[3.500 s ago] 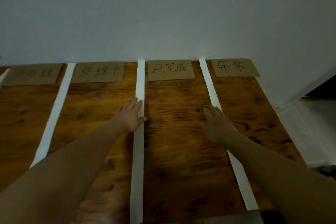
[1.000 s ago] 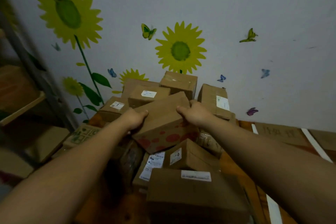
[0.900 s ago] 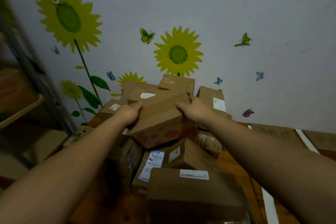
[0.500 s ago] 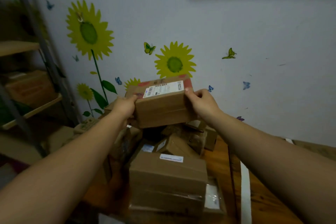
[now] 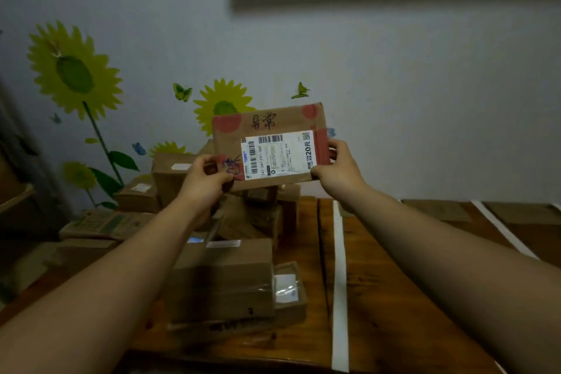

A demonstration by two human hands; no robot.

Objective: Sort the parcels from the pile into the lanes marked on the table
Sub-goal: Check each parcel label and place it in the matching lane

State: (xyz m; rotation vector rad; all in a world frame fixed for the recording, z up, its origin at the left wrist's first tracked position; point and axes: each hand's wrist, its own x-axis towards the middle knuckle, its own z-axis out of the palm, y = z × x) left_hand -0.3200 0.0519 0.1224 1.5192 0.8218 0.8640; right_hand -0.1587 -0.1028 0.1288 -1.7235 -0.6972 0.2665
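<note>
Parcel now tipped label-forward, long axis sideways, left hand and right hand grasping its ends.

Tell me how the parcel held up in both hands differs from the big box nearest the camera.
The held parcel is in the air, gripped by the left hand and right hand; the big box sits in the pile. The held parcel shows red patches, handwriting and a large label; the big box is plain, with a small label. Both are brown cardboard.
</note>
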